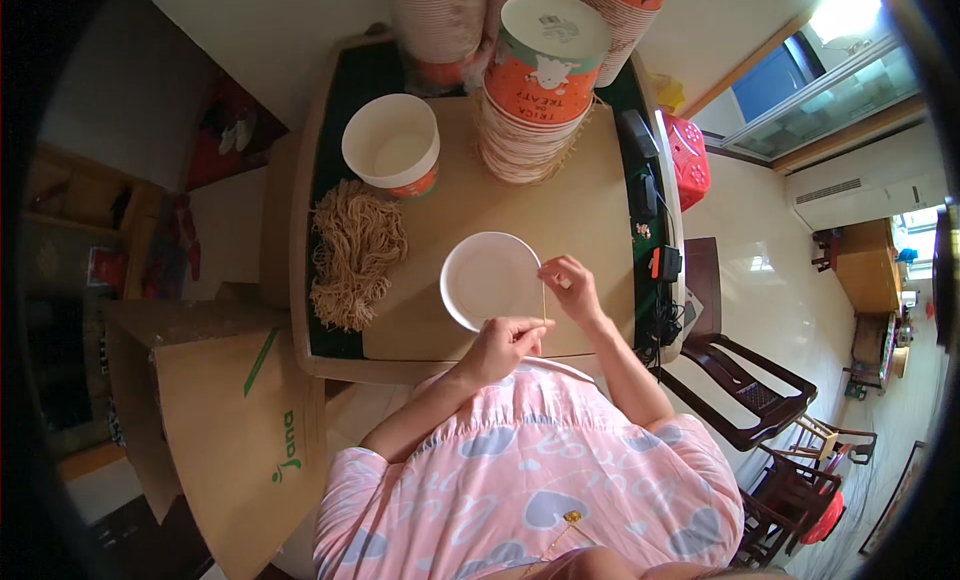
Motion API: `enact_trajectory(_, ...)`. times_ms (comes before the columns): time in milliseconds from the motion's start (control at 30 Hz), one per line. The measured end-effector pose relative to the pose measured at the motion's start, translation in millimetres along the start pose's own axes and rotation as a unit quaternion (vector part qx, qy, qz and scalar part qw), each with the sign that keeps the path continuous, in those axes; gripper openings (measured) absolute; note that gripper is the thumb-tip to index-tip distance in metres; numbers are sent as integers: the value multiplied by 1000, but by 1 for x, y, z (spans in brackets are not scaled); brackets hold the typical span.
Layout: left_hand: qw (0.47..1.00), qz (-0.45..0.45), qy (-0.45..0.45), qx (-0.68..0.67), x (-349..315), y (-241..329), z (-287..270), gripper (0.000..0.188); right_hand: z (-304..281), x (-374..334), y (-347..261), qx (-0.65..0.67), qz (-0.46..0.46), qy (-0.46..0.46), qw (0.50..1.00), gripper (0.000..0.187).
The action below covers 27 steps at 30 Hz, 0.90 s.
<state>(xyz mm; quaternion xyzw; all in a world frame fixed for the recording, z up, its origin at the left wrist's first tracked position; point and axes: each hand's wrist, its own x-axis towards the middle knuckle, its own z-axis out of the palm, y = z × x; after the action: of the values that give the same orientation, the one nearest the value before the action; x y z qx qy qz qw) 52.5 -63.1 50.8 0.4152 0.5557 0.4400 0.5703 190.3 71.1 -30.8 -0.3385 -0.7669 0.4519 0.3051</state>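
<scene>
White, round paper bucket (488, 282): ahead of left hand (500, 347), left of right hand (572, 288). Thin tan string (544, 302): pinched by both, running fore-and-aft beside bucket's right rim.

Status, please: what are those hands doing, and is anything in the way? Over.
Left hand pinching thin cord; right hand pinching it higher. White bucket mouth-up, rim beside right hand. Cord bundle and stacked buckets apart from both hands.

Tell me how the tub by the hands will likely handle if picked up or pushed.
The tub is probably light for its size, being hollow with nothing visible inside. Its thin rim suggests the wall may flex or dent if squeezed. Being round, it could roll if knocked onto its side.
</scene>
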Motion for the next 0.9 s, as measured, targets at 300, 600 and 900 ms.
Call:
enact_trajectory(300,988,-12,32,-152,7,-3,-43,25,-21,100,0,-154,-137,-23,978,13)
enact_trajectory(600,929,80,112,-342,16,-1,-50,28,10,4,-94,293,184,-290,892,48)
enact_trajectory(900,862,218,99,447,14,-48,-49,33,1,-40,-55,134,132,68,980,17)
